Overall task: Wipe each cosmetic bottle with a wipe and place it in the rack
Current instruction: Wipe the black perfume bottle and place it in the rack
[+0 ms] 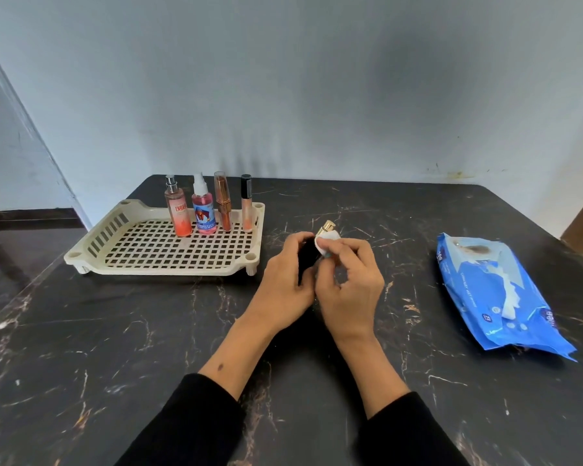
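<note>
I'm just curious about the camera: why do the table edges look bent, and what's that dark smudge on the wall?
In the head view, the wide-angle lens bows the table edges and the wall corner at left. The dark patch on the wall looks like a soft shadow or uneven lighting, not a stain, though I can't be sure. The wipe pack shows mild glare; the hands are slightly soft.

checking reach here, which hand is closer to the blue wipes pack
Right. The right hand is between the left hand and the wipes pack, which lies apart at the table's right; both hands hold the bottle.
</note>
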